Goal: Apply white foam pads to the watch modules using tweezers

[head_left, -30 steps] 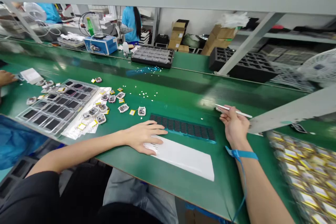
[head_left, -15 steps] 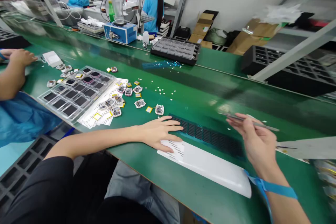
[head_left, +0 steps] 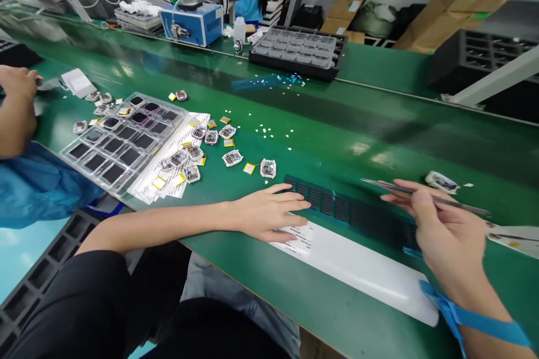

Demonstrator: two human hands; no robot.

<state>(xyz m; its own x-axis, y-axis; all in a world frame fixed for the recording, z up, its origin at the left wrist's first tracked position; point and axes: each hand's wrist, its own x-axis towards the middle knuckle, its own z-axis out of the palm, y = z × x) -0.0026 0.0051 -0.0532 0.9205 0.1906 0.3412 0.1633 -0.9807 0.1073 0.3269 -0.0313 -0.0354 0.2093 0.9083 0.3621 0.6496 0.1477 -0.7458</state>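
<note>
My left hand (head_left: 275, 214) lies flat with its fingers spread, on the printed end of a white backing sheet (head_left: 366, 263). Its fingertips reach the near end of a dark strip (head_left: 337, 203) with rows of small black pieces. In my right hand (head_left: 452, 230) is a pair of metal tweezers (head_left: 385, 184), held above the green bench with its tip pointing left. A blue strap circles that wrist. Just beyond the right hand sits a small white-framed device (head_left: 441, 182). Another open device (head_left: 268, 168) lies beyond my left hand, a small yellow-edged battery (head_left: 249, 168) beside it.
Several open devices and batteries lie left on printed paper (head_left: 145, 188), beside a clear tray (head_left: 122, 182) of dark-screened pieces. White scraps (head_left: 265, 130) dot the bench. A co-worker's hand (head_left: 17, 81) is at far left. Farther back stand a blue box (head_left: 191, 25) and a black tray (head_left: 295, 67).
My view has tilted down and shifted slightly. The right hand, with the tweezers, is farther right in view, and the device beyond it now shows. My left hand stays spread on the sheet.
</note>
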